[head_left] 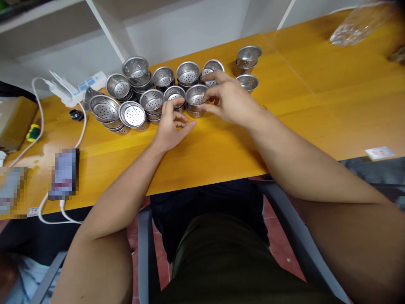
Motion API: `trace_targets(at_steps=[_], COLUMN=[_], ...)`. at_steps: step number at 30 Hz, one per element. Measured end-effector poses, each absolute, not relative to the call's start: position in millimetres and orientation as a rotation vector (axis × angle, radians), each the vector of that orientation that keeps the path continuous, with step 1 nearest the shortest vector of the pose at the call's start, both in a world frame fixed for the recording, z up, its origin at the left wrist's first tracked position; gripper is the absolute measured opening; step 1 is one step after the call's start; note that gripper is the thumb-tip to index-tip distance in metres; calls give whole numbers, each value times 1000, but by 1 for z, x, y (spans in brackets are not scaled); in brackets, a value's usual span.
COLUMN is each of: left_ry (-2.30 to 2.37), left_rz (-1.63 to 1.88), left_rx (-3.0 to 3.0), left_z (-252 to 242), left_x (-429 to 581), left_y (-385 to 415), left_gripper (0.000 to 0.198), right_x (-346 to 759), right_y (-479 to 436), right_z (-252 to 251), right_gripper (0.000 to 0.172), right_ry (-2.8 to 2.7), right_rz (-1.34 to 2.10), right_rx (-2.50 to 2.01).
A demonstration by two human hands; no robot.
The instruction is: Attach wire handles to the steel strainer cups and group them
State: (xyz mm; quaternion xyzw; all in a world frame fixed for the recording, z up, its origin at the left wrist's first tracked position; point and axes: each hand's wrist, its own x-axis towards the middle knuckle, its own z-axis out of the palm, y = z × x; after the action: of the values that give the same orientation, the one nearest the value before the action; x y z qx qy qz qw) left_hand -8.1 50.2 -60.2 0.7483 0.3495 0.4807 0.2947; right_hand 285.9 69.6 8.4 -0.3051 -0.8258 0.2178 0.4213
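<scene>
Small perforated metal strainer cups stand in stacks in two rough rows on the yellow wooden table (123, 158). My right hand (226, 97) is closed at the right side of a front-row strainer cup (195, 96), thumb and fingers on its rim; that cup sits on another one. Its index finger reaches over the back-row strainer cup (212, 67). My left hand (172, 124) has its fingers apart, the forefinger at the front rim of the neighbouring strainer cup (175, 93) and the thumb pointing right. Nothing shows in its grasp.
Farther right are a short stack of cups (248, 57) and a cup (247, 82). At left lie a phone (65, 174), white cables (82, 126), a power strip (91, 84) and a cardboard box (15, 120). A clear plastic bag (354, 31) lies at the far right.
</scene>
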Motion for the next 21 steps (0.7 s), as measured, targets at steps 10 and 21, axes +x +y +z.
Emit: trace_targets(at_steps=[10, 21], left_ry=[872, 729], left_rz=[1272, 1357], left_rx=[2004, 2122], left_z=[-62, -57], left_x=[-6, -8], left_y=[51, 52], left_gripper=[76, 64], right_x=[262, 338], right_y=[49, 76], right_z=[27, 80], right_gripper=[26, 47], right_ry=[-2264, -1536], right_rz=[381, -65], right_rx=[-1226, -1576])
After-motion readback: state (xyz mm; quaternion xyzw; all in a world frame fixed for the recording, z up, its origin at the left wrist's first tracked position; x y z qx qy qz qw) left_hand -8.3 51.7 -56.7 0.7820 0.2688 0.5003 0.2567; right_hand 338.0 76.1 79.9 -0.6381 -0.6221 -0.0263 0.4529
